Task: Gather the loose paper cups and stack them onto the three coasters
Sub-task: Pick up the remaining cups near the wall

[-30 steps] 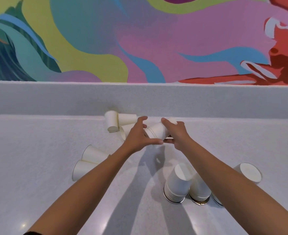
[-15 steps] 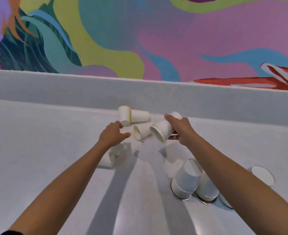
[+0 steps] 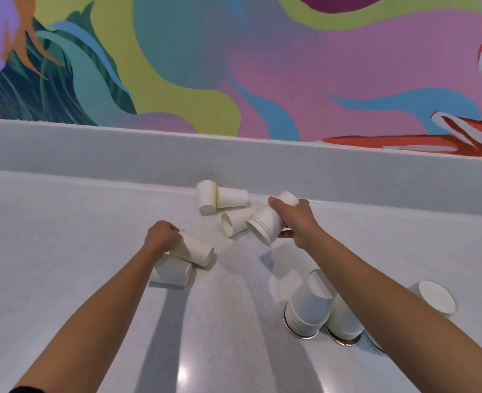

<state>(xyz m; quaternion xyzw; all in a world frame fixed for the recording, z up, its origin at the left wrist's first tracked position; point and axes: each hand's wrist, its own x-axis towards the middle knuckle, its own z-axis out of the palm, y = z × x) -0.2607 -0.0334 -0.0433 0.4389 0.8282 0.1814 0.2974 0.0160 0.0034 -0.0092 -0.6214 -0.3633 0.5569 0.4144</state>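
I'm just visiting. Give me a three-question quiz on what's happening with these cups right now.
1. True or false: the right hand holds nested cups above the counter.
2. What is the left hand gripping?
3. How many loose cups lie by the back ledge? A) one B) three C) six

Key:
1. True.
2. A tipped cup that rests on another lying cup.
3. B: an inverted cup, a sideways cup and a third cup.

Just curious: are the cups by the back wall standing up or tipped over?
Tipped over. All three cups lie on their sides on the counter, one open mouth facing the camera.
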